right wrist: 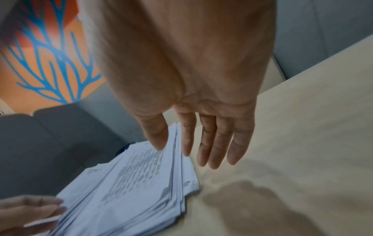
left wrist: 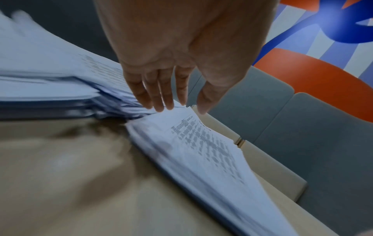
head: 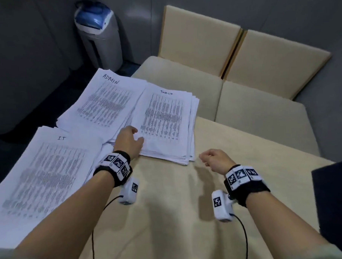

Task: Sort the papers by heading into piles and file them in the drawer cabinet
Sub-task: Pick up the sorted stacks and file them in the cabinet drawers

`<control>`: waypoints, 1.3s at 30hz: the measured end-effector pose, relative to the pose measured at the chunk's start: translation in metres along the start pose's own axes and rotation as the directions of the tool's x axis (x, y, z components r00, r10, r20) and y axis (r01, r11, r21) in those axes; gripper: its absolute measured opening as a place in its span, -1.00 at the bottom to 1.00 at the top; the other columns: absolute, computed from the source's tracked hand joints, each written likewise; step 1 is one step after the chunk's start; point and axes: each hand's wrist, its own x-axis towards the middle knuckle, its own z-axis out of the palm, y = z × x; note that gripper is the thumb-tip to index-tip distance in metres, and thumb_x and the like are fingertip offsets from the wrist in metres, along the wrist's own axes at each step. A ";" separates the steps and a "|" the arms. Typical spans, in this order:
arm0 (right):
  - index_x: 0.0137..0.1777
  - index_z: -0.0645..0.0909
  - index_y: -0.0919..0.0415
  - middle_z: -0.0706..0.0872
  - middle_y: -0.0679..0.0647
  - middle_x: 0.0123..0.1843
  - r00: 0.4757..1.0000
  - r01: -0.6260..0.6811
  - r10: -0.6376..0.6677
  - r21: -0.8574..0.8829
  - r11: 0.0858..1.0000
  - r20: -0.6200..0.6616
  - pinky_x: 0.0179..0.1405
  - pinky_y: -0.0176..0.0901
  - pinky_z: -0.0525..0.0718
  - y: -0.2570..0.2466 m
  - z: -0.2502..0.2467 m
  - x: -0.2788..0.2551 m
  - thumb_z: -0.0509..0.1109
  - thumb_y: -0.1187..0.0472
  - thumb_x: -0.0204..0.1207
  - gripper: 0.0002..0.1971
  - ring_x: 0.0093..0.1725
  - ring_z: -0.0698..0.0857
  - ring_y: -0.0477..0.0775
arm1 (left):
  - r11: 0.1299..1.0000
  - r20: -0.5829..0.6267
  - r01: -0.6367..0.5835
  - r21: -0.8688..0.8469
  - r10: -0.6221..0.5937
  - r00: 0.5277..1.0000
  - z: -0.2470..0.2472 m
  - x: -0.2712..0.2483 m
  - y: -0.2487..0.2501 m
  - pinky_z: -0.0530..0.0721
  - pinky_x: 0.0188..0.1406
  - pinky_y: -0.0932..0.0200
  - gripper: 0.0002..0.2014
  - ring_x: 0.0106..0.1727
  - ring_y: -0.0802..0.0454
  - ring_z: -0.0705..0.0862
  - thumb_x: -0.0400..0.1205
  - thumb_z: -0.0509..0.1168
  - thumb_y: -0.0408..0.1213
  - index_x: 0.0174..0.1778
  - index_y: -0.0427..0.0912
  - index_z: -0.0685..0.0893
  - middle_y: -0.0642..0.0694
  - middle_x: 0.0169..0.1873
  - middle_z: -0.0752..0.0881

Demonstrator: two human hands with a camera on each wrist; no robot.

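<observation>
Three white paper piles lie on the beige table [head: 170, 217]. The far left one is headed ADMIN [head: 106, 100], the near left one IT [head: 44, 174], and the heading of the middle pile [head: 165, 117] is unreadable. My left hand [head: 129, 141] reaches with straight fingers to the middle pile's left edge, where it meets the ADMIN pile. The left wrist view shows the fingertips [left wrist: 161, 107] at that seam, above the middle pile [left wrist: 201, 151]. My right hand [head: 214, 158] hovers over bare table near that pile's near right corner and holds nothing. The right wrist view shows its fingers [right wrist: 203, 153] straight beside the pile [right wrist: 131, 183].
Two beige chairs [head: 201, 40] [head: 277, 60] stand at the table's far side. A grey machine with a blue top [head: 99, 34] sits on the floor at the back left. A dark object [head: 336, 200] is at the right edge. No drawer cabinet is in view.
</observation>
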 end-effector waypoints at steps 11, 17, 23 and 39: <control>0.39 0.51 0.46 0.64 0.23 0.17 0.949 -0.253 0.294 0.288 0.924 -0.112 0.15 0.04 0.60 -0.084 0.017 0.144 0.57 -0.22 0.37 -0.16 0.11 0.64 0.26 | 0.984 0.071 0.101 0.147 -0.112 0.991 0.039 0.108 0.015 0.27 0.58 -0.07 -0.10 0.60 -0.26 0.25 0.62 0.38 -0.09 0.66 -0.43 -0.02 -0.37 0.58 0.25; 0.55 0.35 0.44 0.56 0.30 0.47 0.937 -0.255 0.304 0.257 0.932 -0.170 0.19 -0.02 0.53 -0.091 0.018 0.145 0.54 0.08 0.52 -0.28 0.42 0.57 0.31 | 0.960 0.134 0.050 0.276 -0.090 0.987 0.049 0.116 0.015 0.55 0.35 -0.18 -0.34 0.38 -0.20 0.48 0.62 0.30 0.04 0.53 -0.29 0.32 -0.25 0.37 0.44; 0.27 0.70 0.31 0.81 0.20 0.16 0.973 -0.134 0.199 0.423 0.896 -0.114 0.13 0.03 0.72 -0.080 -0.001 0.102 0.49 0.43 0.51 -0.67 0.07 0.80 0.21 | 0.971 0.182 0.062 0.231 -0.105 0.978 0.048 0.102 0.021 0.49 0.40 -0.08 -0.38 0.41 -0.16 0.40 0.53 0.39 0.10 0.41 -0.19 0.48 -0.22 0.37 0.40; -0.15 0.63 0.18 0.77 -0.17 -0.33 0.738 0.582 -0.176 0.481 0.656 -0.652 -0.25 -0.44 0.66 -0.060 -0.044 -0.089 0.60 0.38 0.37 -0.80 -0.32 0.73 -0.33 | 0.501 0.067 -0.113 -0.858 0.327 0.943 -0.005 -0.036 0.138 0.77 -0.17 0.21 -0.60 -0.10 0.01 0.83 0.28 0.60 -0.27 0.02 -0.23 0.74 -0.13 -0.14 0.84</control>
